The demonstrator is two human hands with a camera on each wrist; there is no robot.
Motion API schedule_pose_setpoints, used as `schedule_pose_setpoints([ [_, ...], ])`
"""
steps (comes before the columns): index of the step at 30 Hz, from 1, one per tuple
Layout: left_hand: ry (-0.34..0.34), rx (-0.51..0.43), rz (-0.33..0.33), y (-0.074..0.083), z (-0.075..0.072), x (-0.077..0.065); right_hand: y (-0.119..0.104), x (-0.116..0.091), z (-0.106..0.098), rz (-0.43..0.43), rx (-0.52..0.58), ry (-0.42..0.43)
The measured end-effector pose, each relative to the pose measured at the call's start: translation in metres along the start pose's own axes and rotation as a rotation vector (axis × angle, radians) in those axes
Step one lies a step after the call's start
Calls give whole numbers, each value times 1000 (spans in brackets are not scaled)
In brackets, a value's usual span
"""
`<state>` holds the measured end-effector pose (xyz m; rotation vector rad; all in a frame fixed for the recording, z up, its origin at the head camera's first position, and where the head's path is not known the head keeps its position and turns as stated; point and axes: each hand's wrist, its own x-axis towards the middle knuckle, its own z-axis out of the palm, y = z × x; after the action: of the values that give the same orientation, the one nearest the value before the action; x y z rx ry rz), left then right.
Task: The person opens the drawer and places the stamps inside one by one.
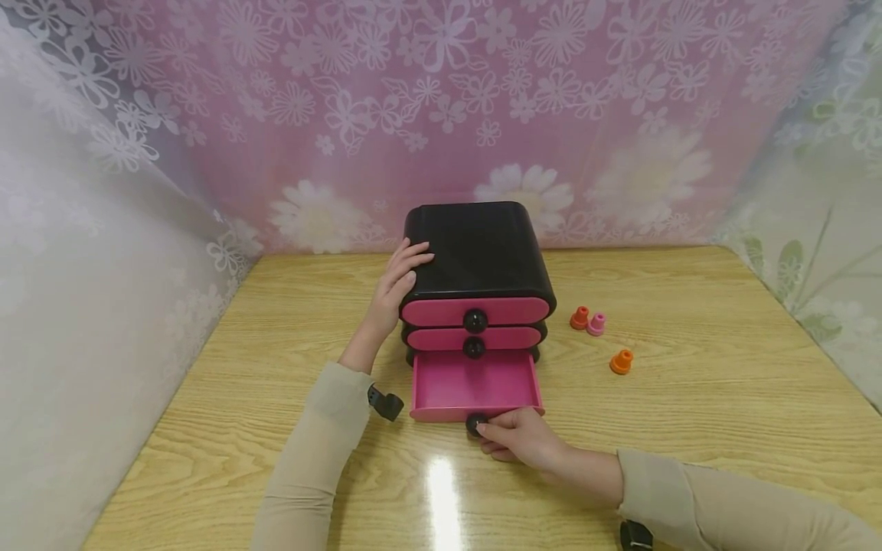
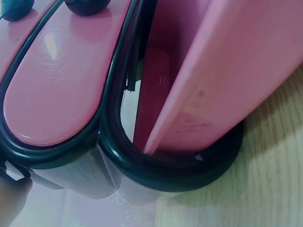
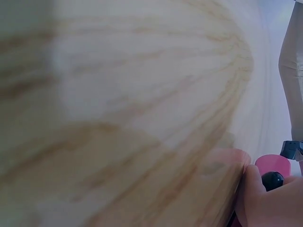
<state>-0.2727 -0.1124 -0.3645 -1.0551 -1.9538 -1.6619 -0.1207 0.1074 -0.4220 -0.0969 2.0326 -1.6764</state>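
Observation:
A small black cabinet with pink drawers stands on the table. Its bottom drawer is pulled out, baring the pink floor; the upper drawer and middle drawer are in. My left hand rests against the cabinet's upper left side, fingertips on the top edge; only a bit of that hand shows in the left wrist view. With thumb and fingers, my right hand pinches the bottom drawer's round black knob. The right wrist view shows the knob beside the thumb.
Right of the cabinet lie three small stepped pieces: a red one and a pink one close together, an orange one nearer. A flowered curtain hangs behind the wooden table.

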Motion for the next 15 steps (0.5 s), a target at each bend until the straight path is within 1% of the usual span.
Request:
schedule_pose_setpoints([
  [3,2,8,0,-2,0,0,0,0,0,5,-1,3],
  [9,-1,7,2,-1,0,0,-2,-2,-3,4,-2,-15],
  [12,-4,-2,1,4,1,1,-4,-5,-7,1,-14,-33],
  [15,-3,-2,-3,16,2,2,-6,-9,-11,-6,-36,-46],
])
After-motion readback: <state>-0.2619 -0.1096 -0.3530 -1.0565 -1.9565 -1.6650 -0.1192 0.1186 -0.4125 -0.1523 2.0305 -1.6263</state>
